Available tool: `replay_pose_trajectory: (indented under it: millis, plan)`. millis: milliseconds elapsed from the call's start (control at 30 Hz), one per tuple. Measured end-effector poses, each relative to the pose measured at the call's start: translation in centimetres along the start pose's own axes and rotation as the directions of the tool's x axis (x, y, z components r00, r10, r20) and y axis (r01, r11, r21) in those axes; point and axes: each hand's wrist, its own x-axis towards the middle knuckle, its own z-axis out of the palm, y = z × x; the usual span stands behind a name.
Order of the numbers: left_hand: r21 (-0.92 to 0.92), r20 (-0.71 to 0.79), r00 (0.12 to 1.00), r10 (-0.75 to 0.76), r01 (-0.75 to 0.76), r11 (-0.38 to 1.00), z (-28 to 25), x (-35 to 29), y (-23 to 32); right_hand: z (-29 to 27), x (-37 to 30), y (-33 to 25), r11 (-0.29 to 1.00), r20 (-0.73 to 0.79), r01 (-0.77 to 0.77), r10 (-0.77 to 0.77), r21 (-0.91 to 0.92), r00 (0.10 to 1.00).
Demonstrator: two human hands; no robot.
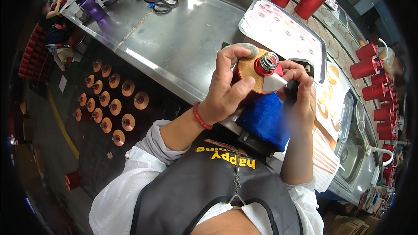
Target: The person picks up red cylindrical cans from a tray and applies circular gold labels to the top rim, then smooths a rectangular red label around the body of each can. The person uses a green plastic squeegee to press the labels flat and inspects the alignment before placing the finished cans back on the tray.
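Observation:
A red bottle with a clear threaded glass neck is held up in front of me, its mouth toward me. Around the neck lies a gold ring-shaped label, with a white flap standing out at its lower right. My left hand is closed on the bottle's left side, thumb on the ring, a grey cover on one fingertip. Curled at the right edge by the flap are the fingers of my right hand; its thumb is hard to see. Just below the bottle is a blue cloth-covered pad.
A white tray lies beyond my hands; sheets of gold rings lie to the right. Scissors and a purple bottle rest on the metal table. Several ringed bottles stand lower left. Red bottles line the conveyor.

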Motion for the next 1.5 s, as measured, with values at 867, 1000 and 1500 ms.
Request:
replay_pose_trajectory:
  millis: [867,1000,1500]
  plan:
    - [0.374,-0.038,0.999,-0.017,0.03,0.927,1.0,-0.8,0.6,0.5,0.4,0.2,0.988,0.037,-0.077,0.073,0.131,0.997]
    - [0.36,-0.066,0.997,-0.031,0.053,0.931,1.2,-0.9,0.5,0.9,0.4,0.2,0.995,-0.025,-0.089,0.09,0.043,0.996]
    - [0.005,0.043,0.984,-0.172,0.172,0.985,0.7,0.1,0.3,1.1,-0.2,0.8,0.992,-0.086,0.043,-0.054,-0.12,0.995]
